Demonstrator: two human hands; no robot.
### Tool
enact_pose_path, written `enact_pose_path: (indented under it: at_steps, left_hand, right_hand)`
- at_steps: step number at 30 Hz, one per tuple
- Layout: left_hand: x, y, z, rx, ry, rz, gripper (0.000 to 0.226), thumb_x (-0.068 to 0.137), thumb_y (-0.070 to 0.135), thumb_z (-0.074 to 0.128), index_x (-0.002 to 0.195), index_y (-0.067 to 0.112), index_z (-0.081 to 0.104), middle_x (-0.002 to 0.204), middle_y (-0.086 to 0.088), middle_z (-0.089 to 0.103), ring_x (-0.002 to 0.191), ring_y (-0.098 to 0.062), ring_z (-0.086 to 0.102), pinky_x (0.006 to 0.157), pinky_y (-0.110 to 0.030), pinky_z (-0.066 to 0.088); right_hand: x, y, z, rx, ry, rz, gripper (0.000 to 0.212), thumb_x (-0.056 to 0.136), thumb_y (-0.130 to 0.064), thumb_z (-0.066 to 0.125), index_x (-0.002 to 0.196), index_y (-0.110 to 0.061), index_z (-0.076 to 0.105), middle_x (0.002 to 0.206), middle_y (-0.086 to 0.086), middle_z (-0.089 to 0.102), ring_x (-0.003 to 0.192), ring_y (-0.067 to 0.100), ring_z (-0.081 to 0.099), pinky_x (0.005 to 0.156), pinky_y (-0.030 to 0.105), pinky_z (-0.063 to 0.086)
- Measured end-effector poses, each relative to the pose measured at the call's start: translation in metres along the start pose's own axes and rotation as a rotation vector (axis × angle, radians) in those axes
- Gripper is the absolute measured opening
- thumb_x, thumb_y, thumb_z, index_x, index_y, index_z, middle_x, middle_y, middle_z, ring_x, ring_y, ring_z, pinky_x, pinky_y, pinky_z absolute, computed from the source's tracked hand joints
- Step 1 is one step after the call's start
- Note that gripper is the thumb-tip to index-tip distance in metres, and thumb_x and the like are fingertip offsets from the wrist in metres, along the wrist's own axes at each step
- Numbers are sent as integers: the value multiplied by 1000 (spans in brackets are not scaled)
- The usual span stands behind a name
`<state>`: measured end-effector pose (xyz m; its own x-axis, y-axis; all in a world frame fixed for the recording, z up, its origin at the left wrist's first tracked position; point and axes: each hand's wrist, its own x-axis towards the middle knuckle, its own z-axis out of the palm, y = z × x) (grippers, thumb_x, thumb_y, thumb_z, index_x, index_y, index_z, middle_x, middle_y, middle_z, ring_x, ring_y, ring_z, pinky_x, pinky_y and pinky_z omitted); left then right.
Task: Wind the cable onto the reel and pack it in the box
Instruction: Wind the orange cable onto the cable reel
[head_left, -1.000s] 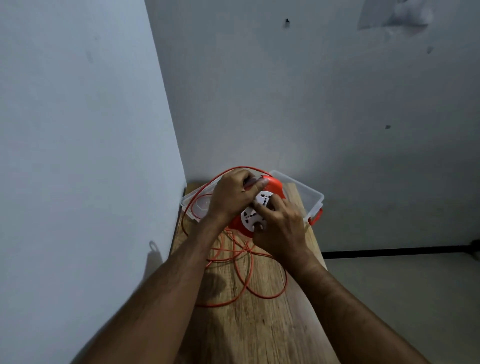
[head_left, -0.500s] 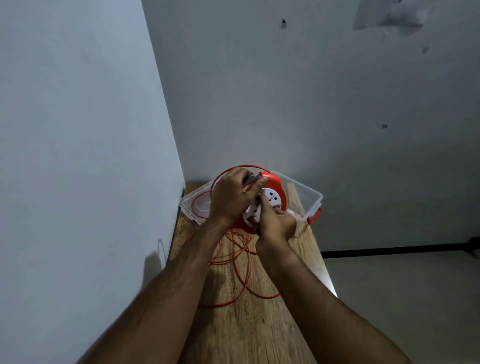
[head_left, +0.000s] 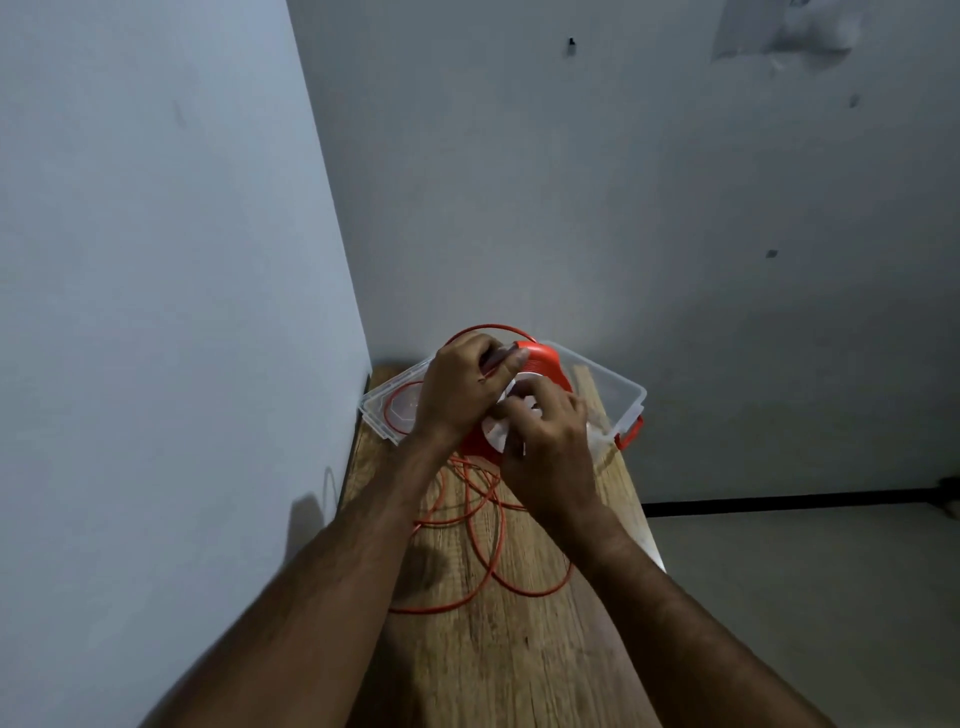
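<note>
An orange cable reel (head_left: 543, 358) with a white socket face stands tilted at the far end of the wooden table (head_left: 509, 654), in front of a clear plastic box (head_left: 626, 392). My left hand (head_left: 460, 387) grips the reel's top edge and pinches the orange cable there. My right hand (head_left: 545, 436) covers the white face, fingers closed on it. Loose orange cable (head_left: 488, 525) lies in loops on the table below the reel, and one loop arcs above my left hand. Most of the reel is hidden by my hands.
The table is narrow, pressed against a white wall on the left and another behind the box. The box has an orange latch (head_left: 628, 434) on its right end. The table's right edge drops to a grey floor (head_left: 805, 597).
My right hand has swung around the reel's white face, from low beside it to over it. The cable loops on the table have shifted and drawn in slightly. My left hand keeps its grip.
</note>
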<state>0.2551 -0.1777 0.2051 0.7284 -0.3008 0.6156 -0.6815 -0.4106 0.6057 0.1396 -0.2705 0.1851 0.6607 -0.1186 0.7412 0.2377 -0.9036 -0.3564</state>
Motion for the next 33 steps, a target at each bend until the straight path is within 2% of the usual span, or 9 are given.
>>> enact_pose_path:
  at_steps: [2, 6, 11, 18, 21, 25, 29, 31, 33]
  left_hand:
    - [0, -1, 0, -3, -7, -2, 43, 93, 55, 61, 89, 13, 70, 85, 2, 70, 77, -11, 64, 70, -38, 58]
    - [-1, 1, -2, -4, -23, 1, 40, 93, 52, 63, 89, 13, 70, 84, 2, 70, 77, -10, 63, 71, -34, 59]
    - [-3, 0, -1, 10, -43, 15, 36, 94, 49, 65, 89, 13, 70, 84, 2, 69, 77, -9, 63, 70, -33, 58]
    - [-5, 3, 2, 20, -27, 16, 37, 92, 51, 66, 85, 15, 69, 79, 7, 64, 72, -6, 58, 64, -23, 48]
    - [-5, 3, 2, 25, -18, 5, 36, 92, 50, 67, 86, 14, 69, 81, 6, 64, 73, -8, 58, 64, -21, 47]
    - [-6, 3, 4, -7, 38, -36, 36, 93, 48, 68, 84, 13, 69, 80, 3, 66, 72, -9, 59, 62, -23, 48]
    - [-6, 6, 6, 36, 39, -7, 36, 92, 49, 68, 86, 13, 69, 82, 2, 67, 73, -8, 58, 63, -22, 48]
    - [-6, 6, 6, 47, 46, -7, 38, 92, 49, 67, 85, 12, 69, 82, 1, 67, 73, -10, 58, 63, -27, 49]
    - [-7, 7, 7, 53, 50, -21, 38, 92, 49, 67, 86, 12, 69, 83, 1, 67, 73, -11, 59, 63, -29, 50]
  right_hand:
    - [-4, 9, 1, -156, -106, -97, 22, 83, -12, 73, 104, -13, 72, 118, 13, 64, 120, 32, 59, 100, 52, 45]
    - [-8, 18, -7, -261, -175, -256, 38, 89, -18, 43, 112, -18, 74, 131, 17, 55, 127, 37, 54, 105, 61, 41]
    - [-8, 32, -7, -376, -308, -286, 46, 81, -19, 81, 125, -25, 69, 137, 17, 52, 131, 37, 52, 107, 59, 35]
    - [-7, 34, 2, -380, -119, -238, 33, 86, -33, 76, 118, -26, 73, 109, 12, 61, 103, 30, 59, 86, 46, 40]
    - [-5, 31, 2, -272, -122, -101, 45, 78, -30, 70, 122, -20, 70, 97, 11, 61, 84, 28, 60, 77, 41, 45]
    - [-2, 20, 0, -69, -60, 181, 56, 77, -39, 80, 127, -17, 69, 95, 5, 76, 77, 19, 71, 76, 29, 57]
    - [0, -2, 0, 85, 78, 485, 54, 73, -39, 89, 120, -19, 73, 96, -2, 78, 74, 10, 71, 66, -2, 37]
    - [4, -11, 1, 198, 141, 692, 55, 70, -41, 91, 118, -19, 73, 103, -3, 77, 77, 5, 68, 61, -1, 40]
    - [7, -14, 7, 307, 191, 905, 56, 71, -39, 91, 118, -17, 71, 111, -3, 73, 83, 2, 64, 70, 8, 49]
